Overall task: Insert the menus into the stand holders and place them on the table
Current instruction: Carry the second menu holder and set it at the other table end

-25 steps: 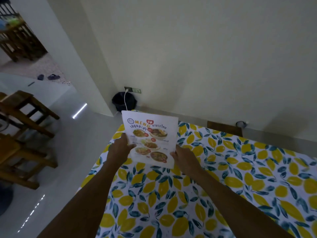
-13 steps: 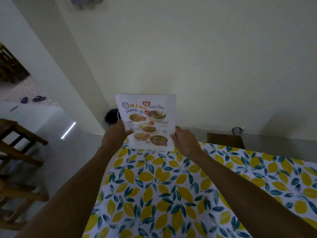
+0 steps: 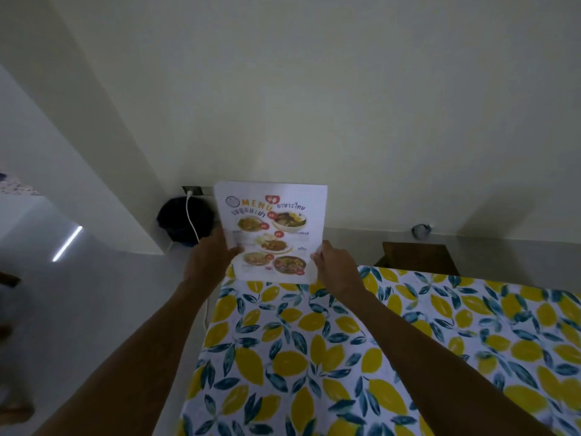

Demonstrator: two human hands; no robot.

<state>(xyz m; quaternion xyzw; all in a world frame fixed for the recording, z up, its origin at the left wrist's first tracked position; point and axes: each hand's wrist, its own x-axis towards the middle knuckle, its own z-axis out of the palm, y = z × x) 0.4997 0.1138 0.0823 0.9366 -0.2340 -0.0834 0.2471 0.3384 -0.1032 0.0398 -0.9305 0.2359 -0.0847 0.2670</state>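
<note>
Tabletop (image 3: 408, 357) under a white cloth printed with yellow lemons and dark teal leaves, filling the lower right of the head view, its far left corner just below the held sheet. White paper menu sheet with food photos and an orange "MENU" heading (image 3: 272, 229) held upright and facing the camera, above that far corner of the tabletop, lower edge close over the cloth; contact with the cloth not clear. Left hand (image 3: 209, 258) closed on the sheet's left edge, thumb lying over the printed face near the middle pictures. Right hand (image 3: 334, 265) pinching the lower right corner, fingertips curling the paper slightly there. Both bare forearms reaching in from the bottom of the frame. No clear stand holder distinguishable around the sheet. Plain pale cream wall (image 3: 345, 105) behind, filling the upper frame. Dark round bin-like object (image 3: 179, 221) on the floor at the wall's foot, left of the menu, with a white cable (image 3: 191, 215) running down across it from a small wall socket plate (image 3: 196, 190). Brown wooden chair back or seat (image 3: 418, 258) beyond the far tabletop edge to the right. Small grey object (image 3: 421, 231) at the wall base beyond it, too blurred to identify. Glossy pale grey floor (image 3: 94, 294) at left, carrying a bright streak of reflected light (image 3: 67, 243).
</note>
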